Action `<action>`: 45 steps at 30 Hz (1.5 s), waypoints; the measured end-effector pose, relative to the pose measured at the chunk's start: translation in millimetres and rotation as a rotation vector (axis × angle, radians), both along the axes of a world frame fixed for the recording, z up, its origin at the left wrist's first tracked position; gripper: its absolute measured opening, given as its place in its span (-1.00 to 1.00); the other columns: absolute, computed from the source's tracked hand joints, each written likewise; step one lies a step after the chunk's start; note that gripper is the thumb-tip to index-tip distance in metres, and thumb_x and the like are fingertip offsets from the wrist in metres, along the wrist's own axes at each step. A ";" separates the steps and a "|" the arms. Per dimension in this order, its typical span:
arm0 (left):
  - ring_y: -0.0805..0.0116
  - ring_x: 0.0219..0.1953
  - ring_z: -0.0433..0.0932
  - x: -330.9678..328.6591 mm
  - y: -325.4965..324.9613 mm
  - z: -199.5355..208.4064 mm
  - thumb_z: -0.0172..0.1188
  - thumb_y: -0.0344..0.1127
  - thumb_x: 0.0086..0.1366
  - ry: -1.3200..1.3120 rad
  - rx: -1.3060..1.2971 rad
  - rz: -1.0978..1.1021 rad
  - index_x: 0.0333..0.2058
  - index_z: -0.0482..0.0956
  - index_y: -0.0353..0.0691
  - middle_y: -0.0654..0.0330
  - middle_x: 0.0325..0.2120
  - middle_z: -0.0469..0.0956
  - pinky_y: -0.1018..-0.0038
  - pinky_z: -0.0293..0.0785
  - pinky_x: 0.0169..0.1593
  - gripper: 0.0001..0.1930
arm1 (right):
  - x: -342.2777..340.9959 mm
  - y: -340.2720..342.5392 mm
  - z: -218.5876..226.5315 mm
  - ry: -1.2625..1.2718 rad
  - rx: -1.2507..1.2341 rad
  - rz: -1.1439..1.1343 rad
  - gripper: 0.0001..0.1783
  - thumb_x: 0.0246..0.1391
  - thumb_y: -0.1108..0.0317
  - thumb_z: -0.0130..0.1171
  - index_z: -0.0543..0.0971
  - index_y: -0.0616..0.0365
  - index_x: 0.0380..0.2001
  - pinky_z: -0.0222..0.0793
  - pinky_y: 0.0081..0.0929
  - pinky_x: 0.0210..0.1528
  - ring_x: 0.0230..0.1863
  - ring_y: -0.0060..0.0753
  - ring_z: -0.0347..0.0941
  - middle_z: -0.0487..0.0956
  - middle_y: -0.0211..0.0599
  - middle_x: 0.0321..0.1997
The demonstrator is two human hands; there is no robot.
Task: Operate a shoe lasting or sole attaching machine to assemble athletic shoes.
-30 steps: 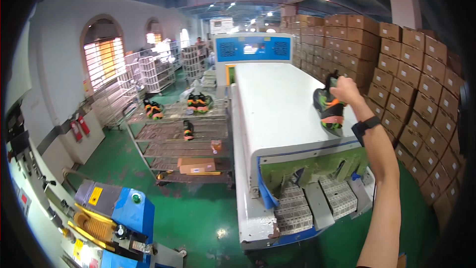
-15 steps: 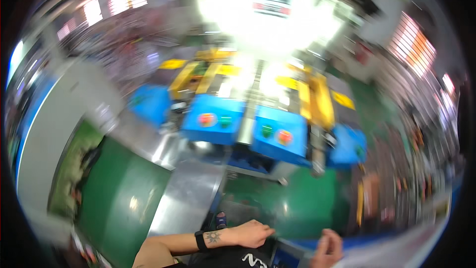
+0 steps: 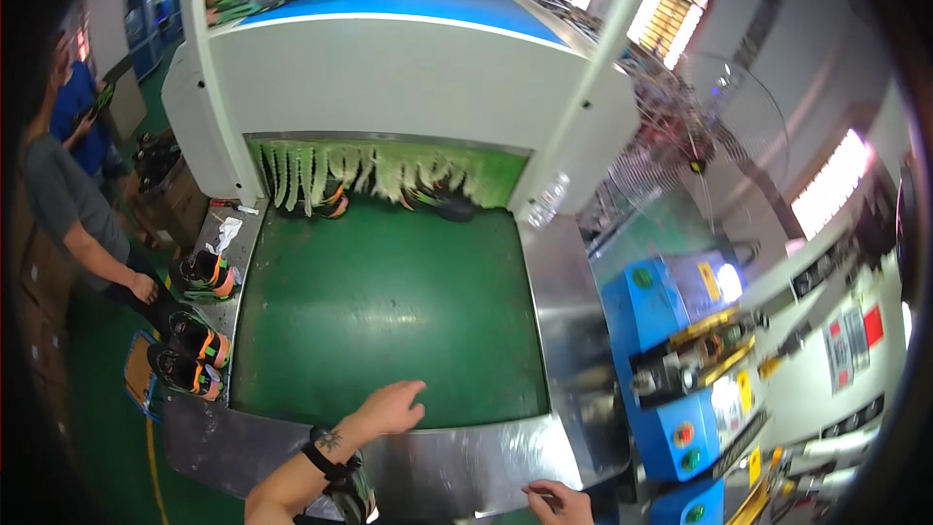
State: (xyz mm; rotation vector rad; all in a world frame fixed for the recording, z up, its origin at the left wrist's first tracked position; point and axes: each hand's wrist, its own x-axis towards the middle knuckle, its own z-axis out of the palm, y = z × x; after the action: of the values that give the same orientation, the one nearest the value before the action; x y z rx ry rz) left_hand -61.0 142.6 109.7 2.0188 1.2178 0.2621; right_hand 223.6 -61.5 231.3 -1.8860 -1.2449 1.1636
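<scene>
My left hand [image 3: 391, 408] reaches over the near edge of a green conveyor belt [image 3: 389, 321], fingers apart and nothing held. A dark band circles that wrist. Beneath the left forearm a dark shoe [image 3: 356, 498] shows in part at the near edge of the metal table. My right hand [image 3: 561, 504] is low in the picture, by the table's front edge; its thumb and fingers look loosely bent with a gap between them, and I see nothing held. At the belt's far end, a shoe [image 3: 335, 201] and a darker shoe [image 3: 445, 202] lie under a fringed curtain [image 3: 374, 167].
Several black, orange and green shoes [image 3: 202, 272] stand along the left metal ledge. A clear plastic bottle [image 3: 550, 199] stands at the far right corner. Blue machine housings [image 3: 646, 306] line the right side. A person in grey [image 3: 73, 204] stands on the left; a fan [image 3: 700, 136] is behind.
My view has swung left, from the blue machine with buttons to the belt and its curtain. My left hand now extends forward over the belt's near edge.
</scene>
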 end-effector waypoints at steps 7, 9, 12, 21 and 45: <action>-0.18 0.19 0.29 -95.5 132.7 -95.8 0.13 -0.21 0.19 0.103 0.351 0.369 0.09 0.30 -0.42 -0.22 0.13 0.30 0.09 0.24 0.23 -0.45 | -7.5 312.4 -117.8 -0.115 0.082 0.277 -0.43 -0.01 0.16 0.35 0.48 0.22 0.04 0.42 -0.39 0.06 0.01 -0.29 0.53 0.58 -0.09 0.01; -0.20 0.25 0.18 -111.9 157.3 -119.2 0.13 -0.19 0.20 0.126 0.353 0.360 0.10 0.30 -0.40 -0.23 0.18 0.22 0.03 0.14 0.28 -0.44 | -22.4 406.6 -125.5 -0.249 0.178 0.386 -0.27 -0.04 0.05 0.35 0.40 0.21 0.13 0.39 -0.32 0.13 0.10 -0.11 0.48 0.49 0.02 0.13; -0.13 0.25 0.21 -127.1 172.9 -157.1 0.17 -0.19 0.17 0.280 0.351 0.443 0.10 0.32 -0.39 -0.17 0.21 0.23 -0.02 0.11 0.28 -0.43 | -42.5 548.1 -126.9 -0.527 0.167 0.477 -0.08 -0.16 -0.07 0.39 0.35 0.31 0.17 0.26 -0.23 0.26 0.22 0.07 0.35 0.43 0.12 0.18; 0.00 0.16 0.38 -147.4 172.8 -213.8 0.16 -0.38 0.08 0.052 0.382 0.553 0.00 0.44 -0.34 -0.01 0.14 0.39 0.09 0.26 0.22 -0.54 | -91.6 763.4 -250.3 -0.885 0.078 0.379 -0.35 -0.04 -0.02 0.34 0.51 0.29 -0.04 0.51 -0.31 -0.32 -0.37 -0.32 0.55 0.60 -0.01 -0.24; 0.00 0.03 0.52 109.6 -47.2 102.7 0.26 -0.15 0.04 -1.204 -1.120 0.060 0.15 0.28 -0.47 -0.14 0.02 0.47 0.16 0.46 0.12 -0.25 | 40.2 14.0 72.3 0.592 0.211 -0.055 -0.05 -0.01 0.29 0.35 0.03 0.23 0.34 -0.02 -0.28 0.40 0.37 -0.22 0.12 0.20 -0.12 0.35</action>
State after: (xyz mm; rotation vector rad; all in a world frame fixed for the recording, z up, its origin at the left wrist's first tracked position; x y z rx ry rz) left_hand 48.6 95.4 212.3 0.5825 0.4028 0.5489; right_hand 263.8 -47.5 303.6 -1.2771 -0.9299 1.3664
